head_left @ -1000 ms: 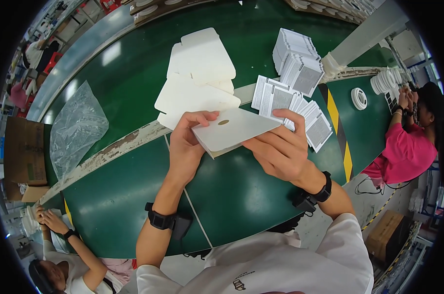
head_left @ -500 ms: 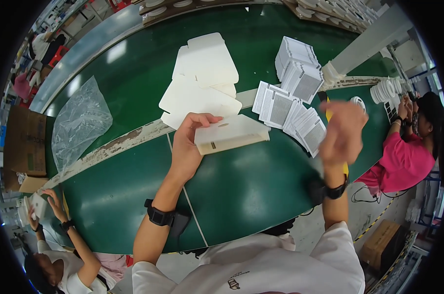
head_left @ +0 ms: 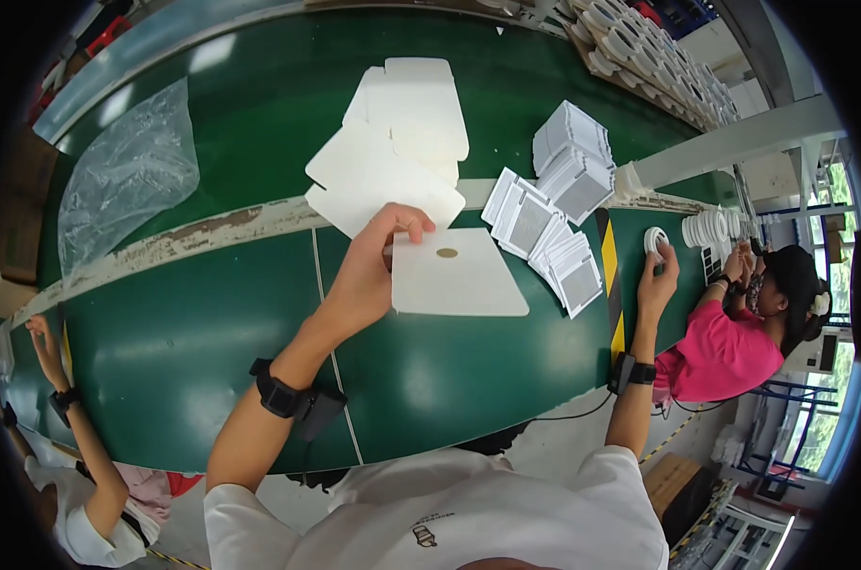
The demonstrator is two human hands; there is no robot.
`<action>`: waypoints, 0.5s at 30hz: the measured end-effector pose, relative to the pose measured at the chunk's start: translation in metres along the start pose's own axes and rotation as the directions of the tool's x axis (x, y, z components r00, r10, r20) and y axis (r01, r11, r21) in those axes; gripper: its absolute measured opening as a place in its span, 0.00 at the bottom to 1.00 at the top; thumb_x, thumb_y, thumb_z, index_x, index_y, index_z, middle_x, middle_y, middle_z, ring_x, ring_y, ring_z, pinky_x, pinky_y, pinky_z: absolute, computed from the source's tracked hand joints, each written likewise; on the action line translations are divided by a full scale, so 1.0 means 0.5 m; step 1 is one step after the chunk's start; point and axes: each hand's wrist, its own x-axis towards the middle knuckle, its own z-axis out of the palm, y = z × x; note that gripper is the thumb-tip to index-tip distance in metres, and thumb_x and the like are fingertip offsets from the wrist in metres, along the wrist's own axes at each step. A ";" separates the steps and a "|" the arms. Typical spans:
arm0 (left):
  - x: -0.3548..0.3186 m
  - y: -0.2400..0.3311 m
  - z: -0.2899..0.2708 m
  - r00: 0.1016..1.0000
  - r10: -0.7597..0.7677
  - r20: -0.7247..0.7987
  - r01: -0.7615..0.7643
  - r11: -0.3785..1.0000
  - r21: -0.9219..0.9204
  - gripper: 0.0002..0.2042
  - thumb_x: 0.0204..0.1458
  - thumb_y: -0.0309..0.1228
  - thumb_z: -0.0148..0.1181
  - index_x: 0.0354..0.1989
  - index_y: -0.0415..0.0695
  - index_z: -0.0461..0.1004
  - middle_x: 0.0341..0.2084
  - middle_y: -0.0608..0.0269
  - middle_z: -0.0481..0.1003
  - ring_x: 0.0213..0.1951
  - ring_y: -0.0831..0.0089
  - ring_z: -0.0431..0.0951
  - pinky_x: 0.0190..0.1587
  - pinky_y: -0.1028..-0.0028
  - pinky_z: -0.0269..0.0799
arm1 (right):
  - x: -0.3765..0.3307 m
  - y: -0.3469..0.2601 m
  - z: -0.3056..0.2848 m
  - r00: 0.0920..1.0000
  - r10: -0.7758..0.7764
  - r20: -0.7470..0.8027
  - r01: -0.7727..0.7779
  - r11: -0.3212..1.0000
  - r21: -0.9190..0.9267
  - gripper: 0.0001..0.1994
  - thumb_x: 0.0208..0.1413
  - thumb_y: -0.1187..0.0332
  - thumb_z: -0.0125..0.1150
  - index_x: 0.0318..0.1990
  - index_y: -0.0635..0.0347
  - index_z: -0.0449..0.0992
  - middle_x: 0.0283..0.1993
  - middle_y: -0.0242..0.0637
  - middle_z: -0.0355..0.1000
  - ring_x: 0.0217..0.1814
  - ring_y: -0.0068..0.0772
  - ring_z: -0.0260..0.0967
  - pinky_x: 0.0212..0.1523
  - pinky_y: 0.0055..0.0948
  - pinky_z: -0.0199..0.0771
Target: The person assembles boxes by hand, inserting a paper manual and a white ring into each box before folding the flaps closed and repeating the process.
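Nearest, at 6 o'clock: white shirt (head_left: 468, 513) of the person, both forearms rising from it, each with a black wristband. Left hand (head_left: 369, 275) at picture centre, thumb and fingers pinching the left edge of a flat white card box (head_left: 454, 275) with a small round gold sticker on its upper face; the box lies flat, low over or on the green counter (head_left: 193, 332), which of the two cannot be told. Right hand (head_left: 660, 277) at 3 o'clock, well apart from the box, fingers reaching up to a small round white part (head_left: 655, 240) near the counter's edge; fingertips touch it or are just beside it, grip cannot be told. Between the hands, at about 2 o'clock from the box: fanned row of white-framed grey packets (head_left: 545, 237), and beyond them a stacked bundle of the same (head_left: 575, 163). Just beyond the left hand, 12 o'clock: loose pile of flat white box blanks (head_left: 392, 152). Far left, 10 o'clock: crumpled clear plastic bag (head_left: 126, 185). Another person in a pink top (head_left: 725, 356) sits at 3 o'clock.
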 end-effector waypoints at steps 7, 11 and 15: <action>-0.001 -0.018 0.002 1.000 0.010 -0.016 -0.010 1.000 -0.007 0.19 0.48 0.10 0.60 0.43 0.46 0.64 0.46 0.65 0.71 0.47 0.72 0.74 0.47 0.72 0.76 | 0.014 -0.043 -0.009 0.979 -0.093 -0.183 0.091 0.996 -0.017 0.15 0.68 0.66 0.57 0.56 0.64 0.75 0.49 0.44 0.76 0.48 0.41 0.74 0.50 0.36 0.73; 0.001 -0.022 0.006 1.000 0.005 -0.021 -0.005 1.000 -0.019 0.20 0.48 0.10 0.61 0.44 0.46 0.65 0.45 0.65 0.71 0.46 0.73 0.75 0.47 0.72 0.76 | -0.021 -0.079 -0.045 0.939 0.345 -0.001 -0.224 0.613 0.758 0.15 0.70 0.65 0.55 0.55 0.67 0.75 0.43 0.41 0.76 0.39 0.37 0.73 0.43 0.33 0.74; -0.005 -0.024 0.007 0.997 -0.076 0.029 0.076 0.997 0.008 0.21 0.47 0.11 0.64 0.44 0.46 0.65 0.48 0.65 0.72 0.49 0.74 0.75 0.50 0.72 0.74 | -0.133 -0.438 -0.136 0.976 -0.102 -0.193 0.204 0.743 0.638 0.16 0.71 0.59 0.54 0.46 0.68 0.76 0.43 0.37 0.77 0.37 0.30 0.72 0.41 0.34 0.73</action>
